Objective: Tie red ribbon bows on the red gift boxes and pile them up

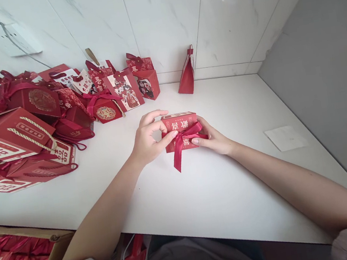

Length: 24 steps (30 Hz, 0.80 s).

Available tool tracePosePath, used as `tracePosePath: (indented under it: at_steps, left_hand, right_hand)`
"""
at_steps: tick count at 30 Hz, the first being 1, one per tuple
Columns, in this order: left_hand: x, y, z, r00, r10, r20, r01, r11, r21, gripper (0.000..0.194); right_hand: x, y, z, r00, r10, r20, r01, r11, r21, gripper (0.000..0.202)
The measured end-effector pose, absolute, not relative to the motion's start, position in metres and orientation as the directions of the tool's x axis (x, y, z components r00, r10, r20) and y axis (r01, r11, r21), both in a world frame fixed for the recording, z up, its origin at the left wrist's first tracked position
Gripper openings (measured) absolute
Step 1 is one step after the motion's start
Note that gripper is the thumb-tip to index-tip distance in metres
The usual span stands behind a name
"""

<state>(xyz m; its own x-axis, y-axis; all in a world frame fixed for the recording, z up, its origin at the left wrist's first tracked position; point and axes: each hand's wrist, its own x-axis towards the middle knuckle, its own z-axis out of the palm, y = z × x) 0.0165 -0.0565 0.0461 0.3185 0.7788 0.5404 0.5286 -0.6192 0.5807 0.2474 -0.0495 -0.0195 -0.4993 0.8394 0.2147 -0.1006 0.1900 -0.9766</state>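
A small red gift box (pixel 172 124) with pale lettering rests on the white table in front of me, its lettered face toward me and upside down. Tied across that face is a dark red satin ribbon bow (pixel 178 153), one tail hanging down. My left hand (pixel 150 137) is closed at the box's left side, with the thumb on the bow's knot and a finger along the top edge. From the right, my right hand (pixel 212 137) grips the box, thumb on the front near the ribbon; its other fingers are partly hidden behind.
Several red gift boxes (pixel 11 132) with ribbons and cords are heaped at the left. A narrow red box (pixel 186 73) stands by the tiled wall. White paper (pixel 285 138) lies at the right. Below left, a carton (pixel 53 252) holds more red boxes.
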Motion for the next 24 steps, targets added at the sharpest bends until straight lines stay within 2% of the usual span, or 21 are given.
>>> tracePosePath:
  at_steps: [5, 12, 20, 24]
  left_hand:
    - [0.0191, -0.0572, 0.0447, 0.328, 0.718, 0.613, 0.575, -0.667, 0.473, 0.026]
    - [0.0195, -0.0568, 0.0428, 0.311, 0.704, 0.639, 0.576, -0.674, 0.463, 0.024]
    - [0.0196, -0.0588, 0.0459, 0.264, 0.749, 0.608, 0.531, -0.639, 0.557, 0.01]
    - [0.0166, -0.0582, 0.0491, 0.299, 0.775, 0.557, 0.469, -0.628, 0.621, 0.014]
  right_hand:
    - [0.2475, -0.0495, -0.0199, -0.502, 0.836, 0.223, -0.104, 0.197, -0.975, 0.083]
    - [0.247, -0.0488, -0.0201, -0.499, 0.84, 0.213, -0.087, 0.196, -0.977, 0.083]
    - [0.2478, -0.0497, -0.0197, -0.501, 0.84, 0.207, -0.083, 0.192, -0.978, 0.082]
    - [0.2475, -0.0499, -0.0181, -0.499, 0.842, 0.206, -0.066, 0.2, -0.977, 0.085]
